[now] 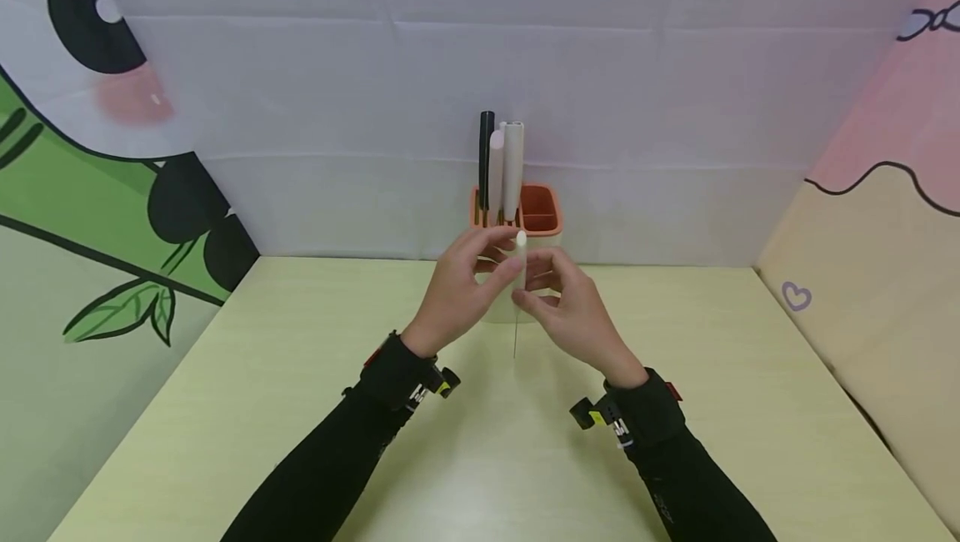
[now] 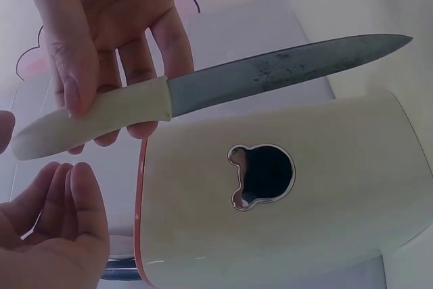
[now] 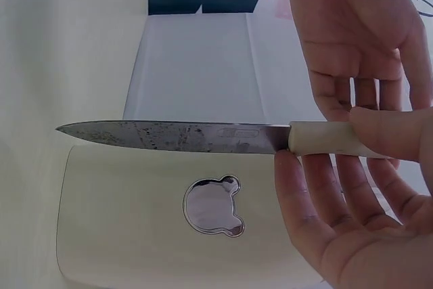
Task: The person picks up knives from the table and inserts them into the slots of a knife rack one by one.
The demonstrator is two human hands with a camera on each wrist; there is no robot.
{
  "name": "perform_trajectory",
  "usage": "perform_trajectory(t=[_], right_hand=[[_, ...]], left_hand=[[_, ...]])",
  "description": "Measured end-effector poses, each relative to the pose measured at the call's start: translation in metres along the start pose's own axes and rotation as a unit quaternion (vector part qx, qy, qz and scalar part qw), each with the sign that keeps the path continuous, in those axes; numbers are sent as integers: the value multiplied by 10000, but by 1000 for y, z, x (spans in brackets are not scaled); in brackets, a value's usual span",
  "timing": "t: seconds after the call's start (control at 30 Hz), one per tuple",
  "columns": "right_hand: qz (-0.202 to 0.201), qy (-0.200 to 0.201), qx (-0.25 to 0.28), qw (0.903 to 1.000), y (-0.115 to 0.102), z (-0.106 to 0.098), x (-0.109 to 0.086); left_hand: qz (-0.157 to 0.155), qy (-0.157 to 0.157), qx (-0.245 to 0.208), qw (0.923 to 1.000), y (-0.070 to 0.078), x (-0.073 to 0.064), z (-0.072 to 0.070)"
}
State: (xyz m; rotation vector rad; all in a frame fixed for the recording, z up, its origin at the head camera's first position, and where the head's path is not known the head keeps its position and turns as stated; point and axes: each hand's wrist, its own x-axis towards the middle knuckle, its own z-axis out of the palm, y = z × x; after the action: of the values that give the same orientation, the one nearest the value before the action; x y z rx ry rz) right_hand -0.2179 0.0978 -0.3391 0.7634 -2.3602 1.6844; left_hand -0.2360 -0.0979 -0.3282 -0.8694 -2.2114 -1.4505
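A knife with a cream handle and a dark-spotted steel blade is upright in the head view, tip down. My right hand holds its handle, the thumb on the near side and the fingers behind. At the handle's upper end, my left hand keeps its fingers loosely bent around it; in the left wrist view, the fingertips are right beside the handle. Just behind the blade is a cream knife holder with an orange rim and a shiny bear-shaped emblem.
Several items stand in the holder's left part: one with a black handle, a pale pink one and a white one. Its orange right compartment shows nothing standing up. A pale wood table meets cloth walls at the back and sides.
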Motion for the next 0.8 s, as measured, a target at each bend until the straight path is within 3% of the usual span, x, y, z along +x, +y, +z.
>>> perform_trajectory(t=[0.43,0.8], right_hand=[[-164,100,2,9998,-1,2,-1],[-143,75,-107,9998,0,0,0]], left_hand=[[16,171,40,9998,4,2,10],[69,163,126,9998,5,4,6]])
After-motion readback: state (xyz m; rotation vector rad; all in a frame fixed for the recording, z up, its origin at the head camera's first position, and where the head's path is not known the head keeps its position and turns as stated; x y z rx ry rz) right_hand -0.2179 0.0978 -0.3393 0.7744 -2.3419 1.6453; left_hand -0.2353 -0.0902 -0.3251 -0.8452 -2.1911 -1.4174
